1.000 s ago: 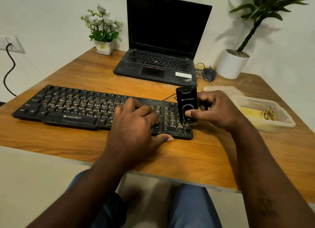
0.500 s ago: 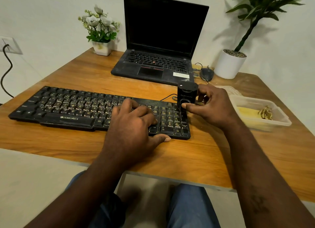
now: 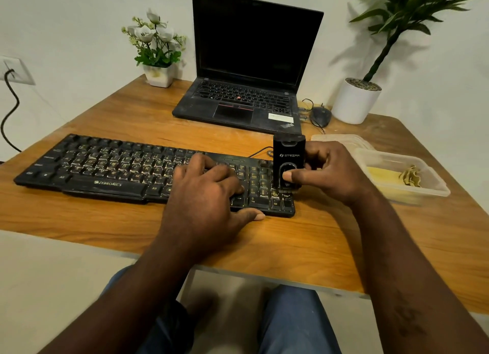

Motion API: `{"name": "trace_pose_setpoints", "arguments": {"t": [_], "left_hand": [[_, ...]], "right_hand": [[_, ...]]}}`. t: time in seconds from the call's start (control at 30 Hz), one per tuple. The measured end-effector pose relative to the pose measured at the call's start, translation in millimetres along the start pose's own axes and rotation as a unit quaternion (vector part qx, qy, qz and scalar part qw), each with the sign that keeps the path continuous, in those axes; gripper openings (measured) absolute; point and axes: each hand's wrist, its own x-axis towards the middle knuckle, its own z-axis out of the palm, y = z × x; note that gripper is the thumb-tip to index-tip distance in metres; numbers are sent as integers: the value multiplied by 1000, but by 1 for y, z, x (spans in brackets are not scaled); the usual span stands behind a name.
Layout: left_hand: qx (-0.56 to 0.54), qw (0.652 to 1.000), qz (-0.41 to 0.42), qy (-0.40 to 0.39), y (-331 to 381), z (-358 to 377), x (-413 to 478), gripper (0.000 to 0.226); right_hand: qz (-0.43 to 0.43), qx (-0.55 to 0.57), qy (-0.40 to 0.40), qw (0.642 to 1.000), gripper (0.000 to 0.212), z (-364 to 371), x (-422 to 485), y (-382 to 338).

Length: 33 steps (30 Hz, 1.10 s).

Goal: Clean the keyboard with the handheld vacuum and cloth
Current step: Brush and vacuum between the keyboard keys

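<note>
**Q:** Item one, the keyboard?

**A:** Keyboard [image 3: 105, 168]: black, lying flat along the near part of the bench [image 3: 397, 247], with pale grime on the keys. My left hand [image 3: 209, 194] rests on its right half. The fingers [image 3: 206, 163] are straight and spread over the keys, and the thumb is at the front edge. Purpose: pinning it down.

**Q:** Item two, the vacuum?

**A:** Vacuum [image 3: 288, 157]: small, black and upright, with its lower end on the number pad at the keyboard's right end. My right hand [image 3: 333, 173] grips it from the right, fingers curled round the back and thumb across the oval on its front. I take that oval for the switch. Whether it is running, I cannot tell.

**Q:** Item three, the cloth?

**A:** Cloth [image 3: 383, 173]: a yellow fold, as I judge it, lying in the clear tub [image 3: 423, 192] on the right, well apart from both hands. Untouched.

**Q:** Step in hand?

**A:** Vacuuming, the first of two steps, and early by my reckoning. Only the right end is under the nozzle, and the long run of keys to the left waits.

**Q:** What does the next move call for?

**A:** Sliding the nozzle leftward, row by row, upright and light on the caps. My left hand lies in that path, so it must shift left ahead of the vacuum while pressing the keyboard flat. The thin cable behind the number pad wants avoiding. The cloth comes last.
</note>
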Motion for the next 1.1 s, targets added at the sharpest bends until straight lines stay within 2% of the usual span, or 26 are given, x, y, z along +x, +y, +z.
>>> {"name": "trace_pose_setpoints", "arguments": {"t": [0.03, 0.27, 0.6, 0.77, 0.87, 1.1], "left_hand": [[1, 1000, -1, -3, 0, 0, 0, 73], [6, 1000, -7, -18, 1, -2, 0, 73], [-2, 999, -15, -29, 2, -4, 1, 74], [-5, 1000, -14, -21, 1, -1, 1, 73], [-4, 1000, -11, -15, 0, 1, 1, 74], [0, 1000, 0, -6, -2, 3, 0, 74]], "right_hand": [[4, 6, -6, 1000, 20, 0, 0, 0], [53, 19, 116, 992, 21, 4, 5, 6], [94, 70, 120, 986, 44, 9, -8, 10], [108, 92, 153, 978, 56, 13, -8, 10], [118, 70, 172, 975, 59, 16, -6, 12], [82, 23, 204, 975, 60, 27, 0, 8]]}}
